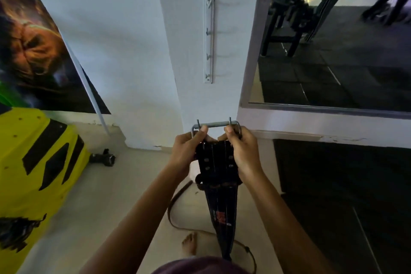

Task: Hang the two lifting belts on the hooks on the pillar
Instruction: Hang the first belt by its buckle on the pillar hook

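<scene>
Open run up the pillar
Bare wall lies between the raised belt buckle (216, 128) and the hook rail (209, 33); the mirror frame (255, 35) crowds the right, and a brown belt (175, 202) lies underfoot.

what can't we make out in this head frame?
- Hooks on the rail: small and faint, so their shape and count are unclear.
- Black belt: top covered by the left hand and right hand; tail hidden behind clothing at the bottom edge.
- Brown belt on the floor: partly behind the black belt and the left arm, buckle not visible.
- Yellow object: blurred, cut off by the left edge.
</scene>
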`<state>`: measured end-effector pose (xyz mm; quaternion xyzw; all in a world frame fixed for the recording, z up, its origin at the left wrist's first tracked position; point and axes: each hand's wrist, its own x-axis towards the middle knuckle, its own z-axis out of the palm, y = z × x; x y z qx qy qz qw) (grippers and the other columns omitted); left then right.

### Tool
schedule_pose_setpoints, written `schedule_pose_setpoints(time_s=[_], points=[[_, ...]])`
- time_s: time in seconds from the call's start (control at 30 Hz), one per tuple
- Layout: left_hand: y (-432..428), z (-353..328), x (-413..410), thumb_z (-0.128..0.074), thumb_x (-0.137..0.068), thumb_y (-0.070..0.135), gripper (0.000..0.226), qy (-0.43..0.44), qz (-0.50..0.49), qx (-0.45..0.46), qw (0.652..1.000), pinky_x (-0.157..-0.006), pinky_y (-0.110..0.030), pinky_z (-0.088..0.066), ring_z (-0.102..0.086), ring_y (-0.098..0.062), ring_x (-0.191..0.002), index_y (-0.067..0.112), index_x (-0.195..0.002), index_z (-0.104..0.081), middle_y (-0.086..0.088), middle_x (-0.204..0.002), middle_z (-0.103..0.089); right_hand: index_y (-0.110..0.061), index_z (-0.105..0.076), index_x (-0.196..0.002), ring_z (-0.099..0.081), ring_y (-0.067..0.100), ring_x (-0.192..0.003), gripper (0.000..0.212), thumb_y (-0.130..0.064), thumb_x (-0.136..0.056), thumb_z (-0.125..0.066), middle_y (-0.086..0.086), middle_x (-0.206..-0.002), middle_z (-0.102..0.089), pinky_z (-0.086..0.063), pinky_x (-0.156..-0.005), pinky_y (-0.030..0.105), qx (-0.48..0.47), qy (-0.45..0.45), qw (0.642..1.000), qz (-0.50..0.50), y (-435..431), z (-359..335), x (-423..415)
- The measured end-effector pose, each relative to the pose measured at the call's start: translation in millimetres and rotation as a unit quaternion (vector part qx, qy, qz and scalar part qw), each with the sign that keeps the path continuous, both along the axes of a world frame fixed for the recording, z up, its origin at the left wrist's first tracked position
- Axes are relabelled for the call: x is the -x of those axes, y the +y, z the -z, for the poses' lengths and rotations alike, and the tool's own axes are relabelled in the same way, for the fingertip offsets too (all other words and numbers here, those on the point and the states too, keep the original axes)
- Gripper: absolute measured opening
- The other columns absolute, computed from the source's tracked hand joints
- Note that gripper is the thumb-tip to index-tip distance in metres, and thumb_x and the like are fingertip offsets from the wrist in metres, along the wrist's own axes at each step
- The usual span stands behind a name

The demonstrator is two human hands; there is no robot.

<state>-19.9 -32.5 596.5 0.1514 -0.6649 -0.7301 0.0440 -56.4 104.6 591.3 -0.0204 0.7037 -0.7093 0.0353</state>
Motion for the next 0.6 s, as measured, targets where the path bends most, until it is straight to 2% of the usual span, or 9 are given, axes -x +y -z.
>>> schedule_pose_setpoints(time_s=[0.1,0.17,0.3,0.37,0.5,0.6], points=[[-10,-2,22,-0.056,-0.094,0.036,0.038,0.011,0.016,0.008,1.0,-0.056,-0.025,-0.053,-0.067,-0.017,-0.062,0.01,-0.071,-0.073,-0.014,-0.077,-0.072,0.0,-0.065,-0.093,-0.067,0.0,-0.066,0.027,-0.026,-0.096,-0.057,-0.001,-0.076,-0.071,-0.052,-0.072,0.026,-0.008,-0.013,1.0,0.023,-12,-4,17],[-18,-9,40,-0.054,-0.095,0.037,0.039,0.028,0.03,0.019,0.999,-0.057,-0.025,-0.052,-0.067,-0.016,-0.062,0.015,-0.069,-0.073,-0.012,-0.077,-0.073,-0.002,-0.065,-0.093,-0.067,0.002,-0.067,0.025,-0.025,-0.096,-0.057,-0.003,-0.075,-0.071,-0.052,-0.075,0.031,-0.006,-0.012,0.999,0.033,-20,-12,32],[-44,-53,88,-0.049,-0.097,0.041,0.043,0.094,0.059,0.055,0.992,-0.066,-0.03,-0.051,-0.066,-0.015,-0.065,0.012,-0.074,-0.071,-0.008,-0.078,-0.072,-0.001,-0.064,-0.096,-0.065,-0.004,-0.064,0.024,-0.024,-0.096,-0.057,-0.006,-0.072,-0.07,-0.05,-0.07,0.021,0.001,0.04,0.999,0.036,-37,-59,76],[-58,-87,117,-0.047,-0.098,0.04,0.044,0.15,0.056,0.073,0.984,-0.068,-0.033,-0.051,-0.064,-0.017,-0.067,0.008,-0.077,-0.068,-0.012,-0.08,-0.07,-0.002,-0.064,-0.094,-0.064,-0.003,-0.064,0.021,-0.022,-0.096,-0.057,-0.007,-0.071,-0.071,-0.049,-0.069,0.023,0.0,0.086,0.996,0.034,-48,-96,104],[-82,-167,174,-0.045,-0.099,0.038,0.049,0.257,0.021,0.118,0.959,-0.063,-0.028,-0.045,-0.058,-0.016,-0.061,-0.006,-0.084,-0.061,-0.01,-0.072,-0.064,-0.01,-0.064,-0.088,-0.066,0.007,-0.068,0.013,-0.018,-0.096,-0.058,-0.005,-0.071,-0.07,-0.051,-0.071,0.026,0.013,0.18,0.983,0.033,-74,-181,155],[-93,-237,205,-0.047,-0.099,0.039,0.043,0.323,-0.011,0.161,0.933,-0.059,-0.023,-0.043,-0.054,-0.01,-0.056,0.003,-0.08,-0.059,0.0,-0.065,-0.059,-0.006,-0.064,-0.092,-0.065,0.008,-0.071,0.013,-0.017,-0.096,-0.058,-0.003,-0.073,-0.07,-0.052,-0.075,0.027,0.024,0.249,0.967,0.038,-87,-250,183]])
